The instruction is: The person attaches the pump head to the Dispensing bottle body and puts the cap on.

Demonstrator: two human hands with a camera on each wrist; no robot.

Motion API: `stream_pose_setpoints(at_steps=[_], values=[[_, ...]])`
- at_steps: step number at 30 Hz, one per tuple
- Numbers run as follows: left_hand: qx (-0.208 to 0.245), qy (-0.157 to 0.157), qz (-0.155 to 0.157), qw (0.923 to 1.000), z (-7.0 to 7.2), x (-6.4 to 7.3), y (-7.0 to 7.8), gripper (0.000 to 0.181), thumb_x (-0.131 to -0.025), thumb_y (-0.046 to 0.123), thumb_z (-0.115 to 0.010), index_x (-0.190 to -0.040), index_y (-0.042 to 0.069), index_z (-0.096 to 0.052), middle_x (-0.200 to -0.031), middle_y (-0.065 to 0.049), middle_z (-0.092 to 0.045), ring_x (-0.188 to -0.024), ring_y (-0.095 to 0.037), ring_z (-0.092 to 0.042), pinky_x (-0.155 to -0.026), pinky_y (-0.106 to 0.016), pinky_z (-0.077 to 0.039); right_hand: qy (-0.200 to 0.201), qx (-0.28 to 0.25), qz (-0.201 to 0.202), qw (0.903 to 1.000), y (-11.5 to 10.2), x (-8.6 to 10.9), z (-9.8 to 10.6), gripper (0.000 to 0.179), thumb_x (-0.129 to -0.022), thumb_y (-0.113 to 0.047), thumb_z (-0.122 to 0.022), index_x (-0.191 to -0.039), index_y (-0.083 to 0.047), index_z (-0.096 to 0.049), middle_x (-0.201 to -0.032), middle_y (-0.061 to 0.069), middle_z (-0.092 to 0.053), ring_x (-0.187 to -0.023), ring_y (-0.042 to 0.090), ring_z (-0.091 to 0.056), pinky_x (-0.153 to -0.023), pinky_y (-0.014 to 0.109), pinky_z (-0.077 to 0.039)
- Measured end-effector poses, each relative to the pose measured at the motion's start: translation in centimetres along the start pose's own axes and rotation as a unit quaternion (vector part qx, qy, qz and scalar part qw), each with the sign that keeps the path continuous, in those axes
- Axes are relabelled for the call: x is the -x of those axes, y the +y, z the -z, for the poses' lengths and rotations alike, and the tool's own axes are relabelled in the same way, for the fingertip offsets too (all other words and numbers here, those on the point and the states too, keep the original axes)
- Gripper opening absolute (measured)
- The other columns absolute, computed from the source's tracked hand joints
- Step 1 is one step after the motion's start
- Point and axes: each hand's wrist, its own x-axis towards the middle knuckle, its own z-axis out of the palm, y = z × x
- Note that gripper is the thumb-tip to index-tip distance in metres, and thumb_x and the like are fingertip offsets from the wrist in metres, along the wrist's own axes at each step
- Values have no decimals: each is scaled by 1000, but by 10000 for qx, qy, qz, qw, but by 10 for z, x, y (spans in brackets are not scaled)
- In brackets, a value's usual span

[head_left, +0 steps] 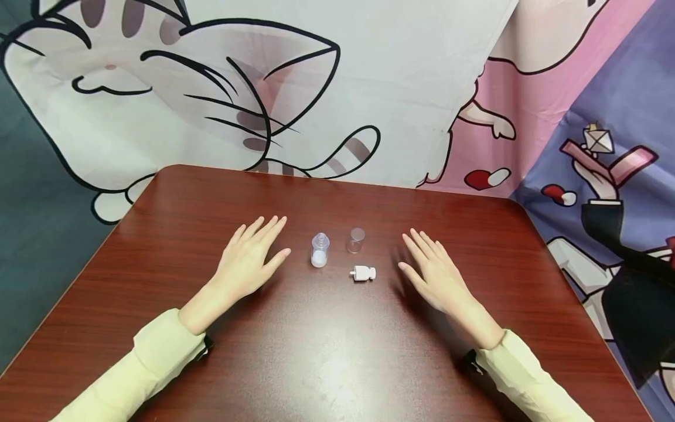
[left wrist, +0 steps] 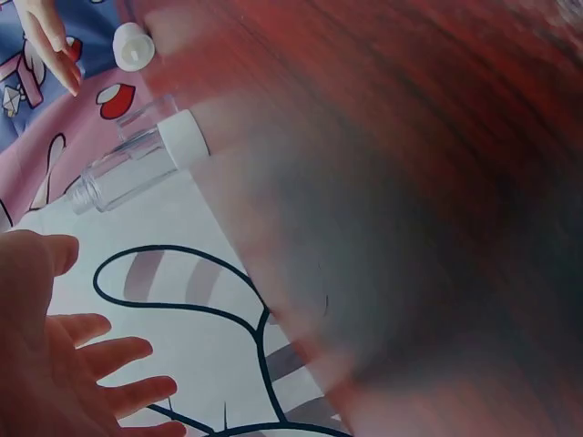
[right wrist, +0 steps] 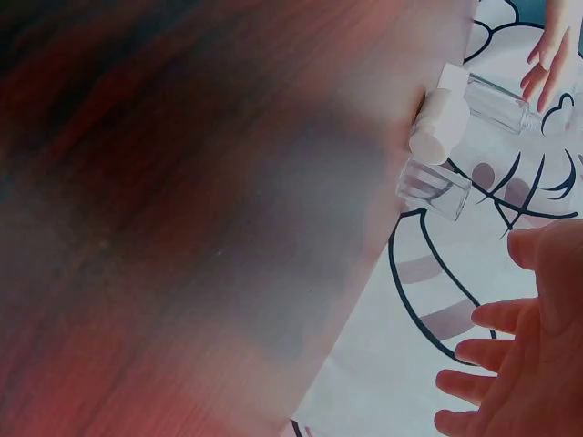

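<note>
A small clear bottle (head_left: 319,251) with a white base stands upright on the table, between the hands. To its right is a clear cap (head_left: 355,240), and nearer the front edge a white pump nozzle (head_left: 363,273) lies on its side. My left hand (head_left: 250,261), left of the bottle, has its fingers straight and holds nothing. My right hand (head_left: 435,272) is right of the nozzle, its fingers also straight and nothing in them. The left wrist view shows the bottle (left wrist: 137,164) beyond the thumb; in the right wrist view the clear cap (right wrist: 434,188) stands nearest that hand.
The brown wooden table (head_left: 221,193) has rounded far corners. Behind it hangs a white cloth (head_left: 411,76) with a cat drawing, and a pink and blue printed cloth (head_left: 548,117) covers the right side.
</note>
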Motion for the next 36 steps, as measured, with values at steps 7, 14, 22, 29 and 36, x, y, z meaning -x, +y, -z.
stream_pose_setpoints(at_steps=[7, 14, 22, 29, 36], values=[[112, 286, -97, 9995, -3, 0, 3, 56, -95, 40, -55, -143, 14, -44, -142, -12, -52, -131, -34, -47, -108, -53, -35, 259, -60, 193, 9995, -3, -3, -2, 57, -96, -36, -55, -143, -8, -43, -153, 15, -36, -143, 34, -30, -115, 53, -23], [251, 236, -38, 9994, -5, -2, 6, 53, -94, 38, -57, -140, 13, -48, -137, -10, -57, -123, -33, -55, -101, -53, -41, 402, -76, 327, 9986, -8, -5, -1, 55, -94, -34, -58, -140, -6, -47, -151, 14, -39, -142, 33, -31, -115, 49, -24], [355, 469, -121, 9982, -5, -5, 9, 48, -93, 37, -60, -134, 12, -55, -130, -9, -62, -117, -31, -58, -97, -51, -45, 360, -104, 380, 9986, -17, -9, 0, 54, -93, -35, -59, -138, -7, -49, -149, 13, -42, -141, 33, -34, -115, 49, -26], [431, 395, -138, 9982, -9, -6, 14, 51, -91, 38, -61, -134, 12, -54, -127, -9, -63, -113, -29, -58, -91, -49, -47, 388, -167, 394, 9983, -22, -12, -2, 52, -92, -38, -60, -136, -10, -52, -145, 12, -47, -127, 31, -46, -103, 50, -40], [622, 215, -21, 9978, -10, -10, 19, 58, -88, 40, -65, -136, 12, -51, -127, -9, -63, -113, -30, -58, -89, -50, -49, 352, -231, 350, 9985, -27, -15, -3, 50, -91, -39, -62, -132, -12, -55, -137, 10, -53, -122, 28, -49, -97, 50, -45]])
